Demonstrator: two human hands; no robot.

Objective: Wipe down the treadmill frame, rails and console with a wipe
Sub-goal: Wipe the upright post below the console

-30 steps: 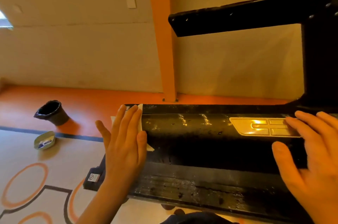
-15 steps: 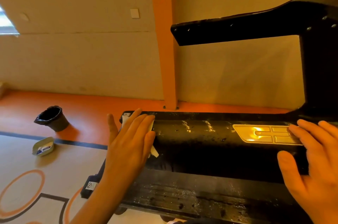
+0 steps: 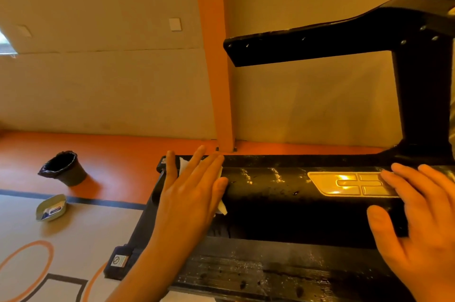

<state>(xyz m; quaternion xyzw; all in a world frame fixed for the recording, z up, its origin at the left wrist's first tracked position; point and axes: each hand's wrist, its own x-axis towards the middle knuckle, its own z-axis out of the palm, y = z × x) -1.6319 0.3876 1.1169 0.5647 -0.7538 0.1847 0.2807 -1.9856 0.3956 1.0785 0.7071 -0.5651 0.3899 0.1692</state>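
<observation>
White wipe (image 3: 184,163) beneath flat left hand (image 3: 189,193)

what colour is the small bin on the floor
The bin is black, clearest in the head view.

- Two hands: the left hand (image 3: 189,193) and the right hand (image 3: 423,223), both on the treadmill.
- One white wipe (image 3: 183,163), under the left hand.
- One black treadmill (image 3: 283,215), with one handrail (image 3: 307,48) and one upright post (image 3: 423,104) in view.
- One shiny badge (image 3: 349,183) on the treadmill's side cover.
- Two small stickers, a lower sticker (image 3: 120,260) and an upper sticker (image 3: 163,160), at its end.
- One black bin (image 3: 62,168) on the floor.
- One small packet (image 3: 51,207) beside the bin.
- One orange column (image 3: 214,55).
- One white wall plate (image 3: 175,24).
</observation>
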